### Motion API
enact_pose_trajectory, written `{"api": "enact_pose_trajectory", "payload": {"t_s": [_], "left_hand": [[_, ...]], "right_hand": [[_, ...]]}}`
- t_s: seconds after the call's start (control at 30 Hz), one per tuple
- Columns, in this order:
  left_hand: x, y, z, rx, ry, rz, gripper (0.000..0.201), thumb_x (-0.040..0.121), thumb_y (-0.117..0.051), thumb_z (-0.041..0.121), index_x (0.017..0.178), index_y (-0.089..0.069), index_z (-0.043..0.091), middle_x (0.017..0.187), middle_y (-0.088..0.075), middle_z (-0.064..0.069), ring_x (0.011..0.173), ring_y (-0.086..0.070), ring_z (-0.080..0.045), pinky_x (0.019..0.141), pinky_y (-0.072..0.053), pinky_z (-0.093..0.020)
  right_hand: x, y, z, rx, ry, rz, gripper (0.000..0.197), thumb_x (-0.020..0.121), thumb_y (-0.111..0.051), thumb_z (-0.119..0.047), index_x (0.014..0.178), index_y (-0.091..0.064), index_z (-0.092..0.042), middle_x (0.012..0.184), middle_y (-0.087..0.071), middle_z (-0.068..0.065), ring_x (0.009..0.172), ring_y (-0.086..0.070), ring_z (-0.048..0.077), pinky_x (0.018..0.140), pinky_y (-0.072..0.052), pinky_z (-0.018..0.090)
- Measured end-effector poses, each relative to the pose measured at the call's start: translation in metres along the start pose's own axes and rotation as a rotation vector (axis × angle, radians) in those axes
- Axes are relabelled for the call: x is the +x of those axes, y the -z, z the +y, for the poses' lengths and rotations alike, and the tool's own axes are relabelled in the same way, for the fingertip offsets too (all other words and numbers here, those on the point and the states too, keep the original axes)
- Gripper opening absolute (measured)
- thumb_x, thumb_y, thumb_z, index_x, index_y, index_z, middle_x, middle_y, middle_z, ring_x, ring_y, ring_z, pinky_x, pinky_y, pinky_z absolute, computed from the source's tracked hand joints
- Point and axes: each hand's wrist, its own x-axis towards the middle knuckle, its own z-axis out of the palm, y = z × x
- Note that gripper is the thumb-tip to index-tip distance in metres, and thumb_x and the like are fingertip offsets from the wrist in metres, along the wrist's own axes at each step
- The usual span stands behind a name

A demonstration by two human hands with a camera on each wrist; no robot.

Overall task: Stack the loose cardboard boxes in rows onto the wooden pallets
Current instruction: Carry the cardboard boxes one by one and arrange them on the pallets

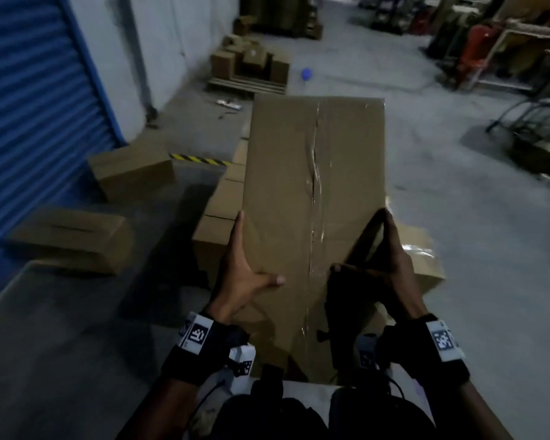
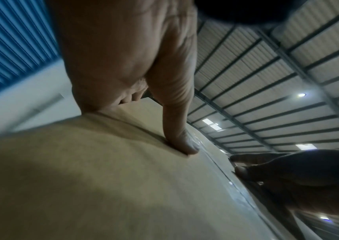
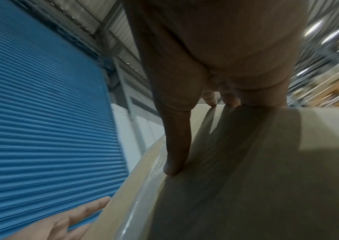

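I hold a long taped cardboard box lengthways in front of me, between both hands. My left hand lies flat against its left side with straight fingers, thumb pressed on the top face. My right hand presses the right side the same way, thumb on top. The left wrist view shows the box top, my left hand and my right hand. In the right wrist view are the box, my right hand and my left hand's straight fingers. Stacked boxes sit just below the held box.
Two loose boxes lie on the floor at the left, by a blue roller shutter. A distant wooden pallet carries several small boxes. A yellow-black hazard strip marks a floor edge. A metal trolley stands at the right.
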Motion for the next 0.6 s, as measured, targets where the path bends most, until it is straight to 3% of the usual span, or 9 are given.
{"api": "enact_pose_trajectory", "payload": {"t_s": [0.1,0.2,0.43,0.6], "left_hand": [[-0.006,-0.071,0.011,0.002,0.012,-0.092,0.143,0.047,-0.097,0.016,0.155,-0.005,0.037,0.156,-0.02,0.014,0.144,-0.025,-0.011,0.117,-0.029,-0.047],[-0.007,-0.138,0.022,0.005,0.034,-0.181,0.141,0.049,-0.096,0.017,0.154,-0.004,0.038,0.155,-0.019,0.015,0.142,-0.024,-0.011,0.117,-0.028,-0.046],[0.034,-0.262,0.044,0.035,0.079,-0.337,0.141,0.047,-0.097,0.023,0.149,-0.003,0.052,0.156,-0.021,0.01,0.14,-0.027,-0.016,0.113,-0.032,-0.052],[0.096,-0.346,0.063,0.037,0.027,-0.346,0.137,0.052,-0.095,0.012,0.155,-0.007,0.035,0.159,-0.022,0.004,0.142,-0.025,-0.016,0.116,-0.029,-0.046]], "right_hand": [[-0.012,0.057,0.043,-0.039,-0.031,0.07,0.133,0.056,-0.094,-0.031,0.156,-0.008,-0.032,0.157,-0.033,0.005,0.138,-0.038,0.027,0.104,-0.038,0.031],[-0.021,0.109,0.084,-0.059,-0.1,0.134,0.134,0.055,-0.094,-0.036,0.156,-0.007,-0.032,0.159,-0.029,0.007,0.142,-0.033,0.029,0.113,-0.036,0.044],[0.011,0.193,0.154,-0.07,-0.241,0.275,0.127,0.057,-0.092,-0.041,0.156,-0.012,-0.031,0.152,-0.039,0.012,0.135,-0.042,0.034,0.109,-0.04,0.044],[0.081,0.25,0.199,-0.083,-0.23,0.362,0.124,0.059,-0.091,-0.041,0.156,-0.016,-0.026,0.154,-0.038,0.008,0.137,-0.041,0.029,0.108,-0.038,0.036]]}}
